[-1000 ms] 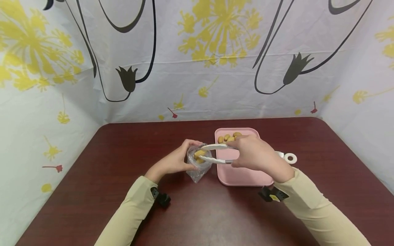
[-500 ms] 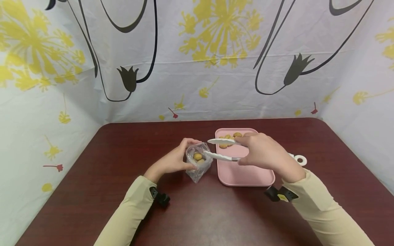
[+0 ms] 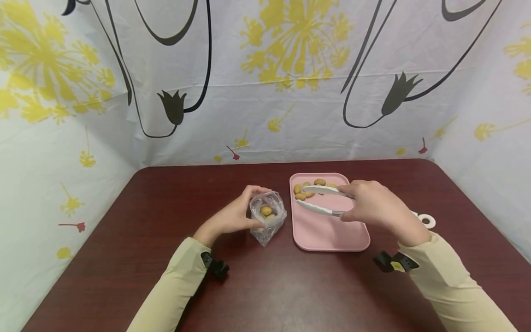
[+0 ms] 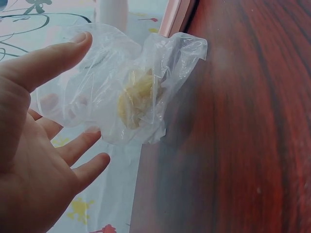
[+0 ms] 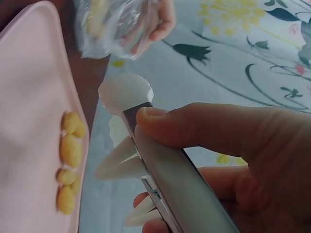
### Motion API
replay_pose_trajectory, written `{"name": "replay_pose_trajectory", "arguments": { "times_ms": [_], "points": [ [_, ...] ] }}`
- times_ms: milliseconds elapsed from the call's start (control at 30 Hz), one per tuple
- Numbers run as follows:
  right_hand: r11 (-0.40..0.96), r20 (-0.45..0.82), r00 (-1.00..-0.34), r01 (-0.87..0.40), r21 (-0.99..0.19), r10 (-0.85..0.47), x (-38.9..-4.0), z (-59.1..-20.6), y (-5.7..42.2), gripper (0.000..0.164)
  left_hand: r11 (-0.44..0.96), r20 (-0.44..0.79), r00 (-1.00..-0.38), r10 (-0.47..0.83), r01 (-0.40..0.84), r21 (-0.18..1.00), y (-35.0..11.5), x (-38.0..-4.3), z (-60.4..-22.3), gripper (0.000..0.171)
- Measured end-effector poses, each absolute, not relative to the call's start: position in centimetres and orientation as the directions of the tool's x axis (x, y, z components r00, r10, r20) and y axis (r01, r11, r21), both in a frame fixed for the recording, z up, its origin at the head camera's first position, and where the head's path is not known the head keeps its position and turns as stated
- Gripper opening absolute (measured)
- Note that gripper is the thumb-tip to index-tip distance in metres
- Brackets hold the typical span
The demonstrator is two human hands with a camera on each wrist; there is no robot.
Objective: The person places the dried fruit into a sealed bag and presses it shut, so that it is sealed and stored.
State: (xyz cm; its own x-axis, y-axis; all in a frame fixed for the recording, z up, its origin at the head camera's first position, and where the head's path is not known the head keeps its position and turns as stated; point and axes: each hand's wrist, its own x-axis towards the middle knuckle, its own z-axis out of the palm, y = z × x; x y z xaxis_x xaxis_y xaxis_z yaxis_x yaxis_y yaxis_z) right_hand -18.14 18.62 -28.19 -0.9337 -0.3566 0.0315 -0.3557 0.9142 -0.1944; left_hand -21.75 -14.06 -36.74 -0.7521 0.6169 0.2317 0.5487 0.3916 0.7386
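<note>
My left hand [image 3: 233, 213] holds a clear plastic bag [image 3: 263, 237] at its mouth, thumb and fingers apart on its sides. Yellow-brown, nut-like pieces [image 3: 266, 210] show inside. In the left wrist view the bag [image 4: 177, 56] stands on the table, crumpled around them. My right hand [image 3: 373, 206] grips metal tongs with white scalloped tips [image 3: 317, 208]. These tips are spread, with nothing between them, above a pink tray [image 3: 332, 237]. Several similar pieces [image 5: 71, 150] lie along the tray's far edge, partly behind the tongs in the head view.
The dark red-brown wooden table [image 3: 265, 295] carries the bag and tray. A white ring [image 3: 426, 221] shows beyond my right wrist, apparently the tongs' end. A white patterned cloth [image 3: 265, 133] rises behind the table and at both sides.
The tongs have opened and moved right, from inside the bag's mouth to over the tray, leaving a piece in the bag. My left hand and the bag have hardly moved.
</note>
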Motion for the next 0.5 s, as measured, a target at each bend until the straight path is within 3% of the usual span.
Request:
{"name": "replay_pose_trajectory", "arguments": {
  "times_ms": [500],
  "points": [
    [0.944,-0.011,-0.966,-0.25,-0.214,-0.259,-19.4,-30.1,22.4,0.069,0.431,0.19,-0.783,0.592,0.507,0.747,-14.1,-21.7,-36.5,0.073]
  ]
}}
